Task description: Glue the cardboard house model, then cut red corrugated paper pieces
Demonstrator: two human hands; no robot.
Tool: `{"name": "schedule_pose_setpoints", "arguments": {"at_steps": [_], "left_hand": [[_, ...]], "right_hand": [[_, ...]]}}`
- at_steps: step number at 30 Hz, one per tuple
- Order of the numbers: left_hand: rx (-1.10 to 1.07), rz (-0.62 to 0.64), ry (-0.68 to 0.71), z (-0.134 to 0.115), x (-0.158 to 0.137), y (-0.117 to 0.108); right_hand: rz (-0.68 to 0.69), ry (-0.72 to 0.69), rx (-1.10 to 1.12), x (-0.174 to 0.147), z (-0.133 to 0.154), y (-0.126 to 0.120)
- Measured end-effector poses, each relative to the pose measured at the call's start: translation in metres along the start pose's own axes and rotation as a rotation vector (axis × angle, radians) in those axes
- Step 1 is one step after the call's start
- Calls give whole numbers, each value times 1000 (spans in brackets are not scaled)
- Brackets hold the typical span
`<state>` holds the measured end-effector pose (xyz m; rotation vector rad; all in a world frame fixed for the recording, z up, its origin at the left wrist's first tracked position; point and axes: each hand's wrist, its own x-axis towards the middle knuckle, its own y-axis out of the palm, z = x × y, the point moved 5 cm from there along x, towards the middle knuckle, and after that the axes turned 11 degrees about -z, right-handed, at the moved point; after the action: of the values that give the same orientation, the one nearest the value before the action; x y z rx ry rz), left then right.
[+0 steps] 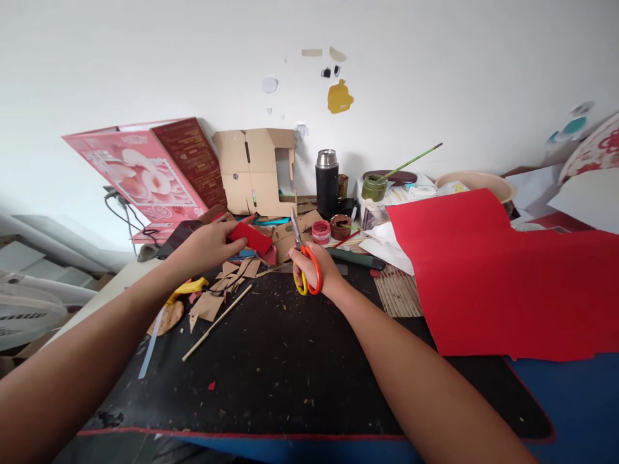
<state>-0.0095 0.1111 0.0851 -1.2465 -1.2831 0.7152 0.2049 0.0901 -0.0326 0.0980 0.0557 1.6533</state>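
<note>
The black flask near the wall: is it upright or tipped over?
Upright. The black flask stands with its dark body vertical and its silver top uppermost.

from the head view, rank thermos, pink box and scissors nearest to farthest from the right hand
1. Scissors: in the right hand.
2. Thermos: upright, beyond the hand.
3. Pink box: far off to the left.

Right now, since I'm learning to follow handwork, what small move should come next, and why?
Perhaps turn the right hand to bring the metal-bladed scissors with orange and yellow handles toward the small red rectangular piece: the left hand grips that piece, while the blades point toward the wall, apart from its edge.
</note>
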Motion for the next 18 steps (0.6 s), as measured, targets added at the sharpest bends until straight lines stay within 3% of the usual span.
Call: {"name": "schedule_pose_setpoints", "arguments": {"at_steps": [9,18], "left_hand": [[232,114,86,-16,14,10],[339,123,130,-27,21,12]], "right_hand": [[-12,25,-7,5,-8,1],[-3,9,-6,8,-11,2]]}}
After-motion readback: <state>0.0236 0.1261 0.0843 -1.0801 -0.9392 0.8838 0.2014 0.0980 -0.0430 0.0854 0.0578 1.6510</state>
